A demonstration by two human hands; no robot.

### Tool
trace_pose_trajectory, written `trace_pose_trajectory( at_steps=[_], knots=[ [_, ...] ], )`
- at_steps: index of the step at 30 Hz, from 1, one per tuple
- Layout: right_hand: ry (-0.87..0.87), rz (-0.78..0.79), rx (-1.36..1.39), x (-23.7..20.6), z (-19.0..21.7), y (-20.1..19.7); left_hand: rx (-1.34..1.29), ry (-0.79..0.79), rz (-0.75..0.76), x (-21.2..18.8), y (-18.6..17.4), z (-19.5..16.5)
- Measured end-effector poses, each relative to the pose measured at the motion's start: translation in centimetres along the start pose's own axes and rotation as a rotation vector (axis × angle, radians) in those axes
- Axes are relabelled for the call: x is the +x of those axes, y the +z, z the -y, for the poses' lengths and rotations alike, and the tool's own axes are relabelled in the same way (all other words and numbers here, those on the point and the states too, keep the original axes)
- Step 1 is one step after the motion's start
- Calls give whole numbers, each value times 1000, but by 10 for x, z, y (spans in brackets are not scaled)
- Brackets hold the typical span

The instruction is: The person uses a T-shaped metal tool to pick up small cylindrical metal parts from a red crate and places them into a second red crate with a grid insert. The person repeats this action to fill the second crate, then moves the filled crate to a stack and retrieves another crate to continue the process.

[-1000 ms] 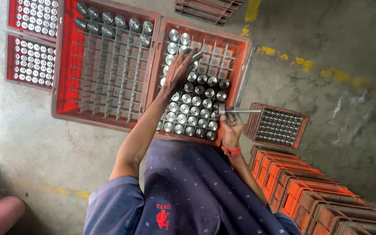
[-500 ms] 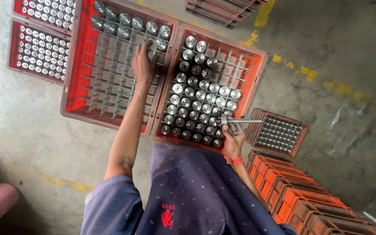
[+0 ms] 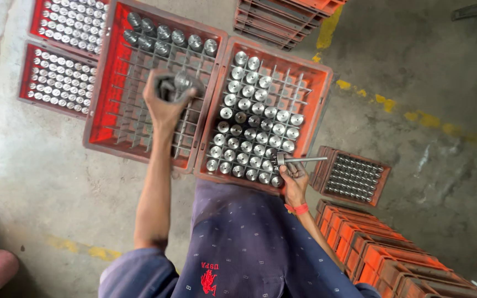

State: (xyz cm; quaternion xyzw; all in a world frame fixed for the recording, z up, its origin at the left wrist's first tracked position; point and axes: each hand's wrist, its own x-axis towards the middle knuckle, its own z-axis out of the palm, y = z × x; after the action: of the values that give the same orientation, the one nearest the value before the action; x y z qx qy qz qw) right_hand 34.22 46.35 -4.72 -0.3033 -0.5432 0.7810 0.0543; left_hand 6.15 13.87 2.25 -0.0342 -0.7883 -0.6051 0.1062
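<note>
Left hand [image 3: 168, 98] now carries cylinder [image 3: 181, 81] over left crate [image 3: 101, 105].

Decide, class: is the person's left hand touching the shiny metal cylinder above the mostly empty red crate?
Touching. The head view shows the left hand with fingers wrapped around the shiny metal cylinder, held over the red crate.

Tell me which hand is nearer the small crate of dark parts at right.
Right. The right hand, gripping a metal rod, sits just beside the small crate; the left hand is over the far-left crate.
</note>
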Motion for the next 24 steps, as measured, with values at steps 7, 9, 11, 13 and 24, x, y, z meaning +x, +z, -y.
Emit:
trace_pose_trajectory(
  at_steps=[7,9,11,13,24],
  knots=[
    [77,163,-103,-4,4,30,-483,-379,277,-146,49,7],
    [59,169,-200,-11,7,38,-61,-338,382,-184,57,-2],
    [78,213,-128,-22,14,41,152,-366,496,-212,62,-18],
    [51,289,-79,-22,24,47,302,-309,594,-223,65,-32],
    [31,535,-169,-28,37,30,278,-332,957,-219,75,-44]
  ],
)
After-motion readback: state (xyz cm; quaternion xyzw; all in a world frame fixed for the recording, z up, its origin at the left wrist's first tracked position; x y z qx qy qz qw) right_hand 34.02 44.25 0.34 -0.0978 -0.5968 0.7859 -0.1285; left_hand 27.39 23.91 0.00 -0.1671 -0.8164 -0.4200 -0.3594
